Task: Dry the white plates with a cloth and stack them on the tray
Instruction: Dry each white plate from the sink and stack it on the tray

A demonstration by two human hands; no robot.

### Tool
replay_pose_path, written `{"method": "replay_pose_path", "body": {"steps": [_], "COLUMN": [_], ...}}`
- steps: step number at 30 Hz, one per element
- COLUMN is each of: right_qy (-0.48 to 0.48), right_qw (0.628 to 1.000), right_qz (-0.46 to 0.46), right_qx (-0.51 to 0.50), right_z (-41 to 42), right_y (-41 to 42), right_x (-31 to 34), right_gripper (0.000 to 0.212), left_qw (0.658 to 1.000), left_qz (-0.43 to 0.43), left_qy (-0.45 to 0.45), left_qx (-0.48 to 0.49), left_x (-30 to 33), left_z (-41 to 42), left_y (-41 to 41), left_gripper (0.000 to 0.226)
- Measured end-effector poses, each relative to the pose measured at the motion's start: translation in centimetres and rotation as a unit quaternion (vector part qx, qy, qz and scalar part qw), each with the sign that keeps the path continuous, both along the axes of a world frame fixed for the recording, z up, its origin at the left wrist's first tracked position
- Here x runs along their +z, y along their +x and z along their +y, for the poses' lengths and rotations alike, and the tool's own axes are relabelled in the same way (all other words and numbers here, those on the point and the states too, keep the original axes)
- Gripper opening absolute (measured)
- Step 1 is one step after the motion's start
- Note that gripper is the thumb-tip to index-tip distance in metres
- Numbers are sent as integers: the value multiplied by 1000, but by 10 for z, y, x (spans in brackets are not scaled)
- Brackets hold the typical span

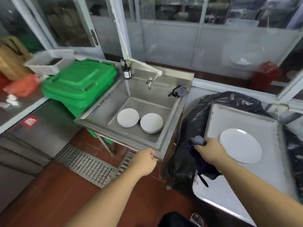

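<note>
Far left: green bins [78,86] stacked beside the sink [114,99], not part of this. In the sink basin you've got two stacks of white plates, the left stack [128,117] and the right stack [151,122], side by side, nearly touching, lying flat. Your left hand [144,163] hovers at the sink's front edge, fingers loosely curled, holding nothing. The plates lie ahead of and below those fingers, slightly right; the right stack looks nearer. This hand is the closer one to the sink, so the next grab is likely its job. Your right hand [208,151] grips a dark cloth [203,163] bunched in the fist, over the tray's left rim. The tray [246,118] holds one white plate [240,145], flat, just right of that hand. Black bag [185,133] hangs between sink and tray. Early in the task: most plates not yet dried.
</note>
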State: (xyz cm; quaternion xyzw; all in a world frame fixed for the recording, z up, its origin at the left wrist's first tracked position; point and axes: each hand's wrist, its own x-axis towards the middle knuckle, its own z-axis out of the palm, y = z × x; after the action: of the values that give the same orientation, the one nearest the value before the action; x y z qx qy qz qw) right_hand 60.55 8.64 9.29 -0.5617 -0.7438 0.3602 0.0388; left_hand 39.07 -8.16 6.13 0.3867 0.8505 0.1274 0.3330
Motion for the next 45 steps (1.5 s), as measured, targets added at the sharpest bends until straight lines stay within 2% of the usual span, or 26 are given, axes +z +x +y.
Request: {"method": "replay_pose_path", "body": {"steps": [4, 7, 13, 20, 26, 34, 39, 45], "right_qy": [21, 1, -8, -19, -8, -75, -146, -178], "right_qw": [997, 993, 983, 974, 969, 981, 986, 983], "right_qz": [-34, -35, -22, -31, -42, -27, -28, -36], "right_qx": [72, 109, 184, 224, 245, 176, 81, -25], "right_z": [-61, -100, -144, -133, -79, 23, 58, 87], "right_y": [-69, -117, -210, -295, -369, -433, -445, -467], "right_x": [-8, -17, -19, -24, -39, -47, -63, -81], "right_gripper": [24, 24, 21, 27, 20, 19, 20, 14], "left_qw": [1000, 998, 995, 989, 987, 986, 983, 984], "left_qz": [15, 11, 23, 11, 7, -1, -87, -110], "left_qy": [-2, -6, 3, 14, 3, -18, -30, -48], "left_qx": [21, 54, 101, 147, 162, 164, 161, 131], "left_x": [4, 5, 8, 2, -10, -8, -15, -52], "left_z": [-72, -119, -170, -173, -130, -35, 19, 77], "left_y": [-46, -75, -130, -182, -248, -328, -356, -415], "left_gripper": [39, 42, 42, 43, 40, 29, 27, 35]}}
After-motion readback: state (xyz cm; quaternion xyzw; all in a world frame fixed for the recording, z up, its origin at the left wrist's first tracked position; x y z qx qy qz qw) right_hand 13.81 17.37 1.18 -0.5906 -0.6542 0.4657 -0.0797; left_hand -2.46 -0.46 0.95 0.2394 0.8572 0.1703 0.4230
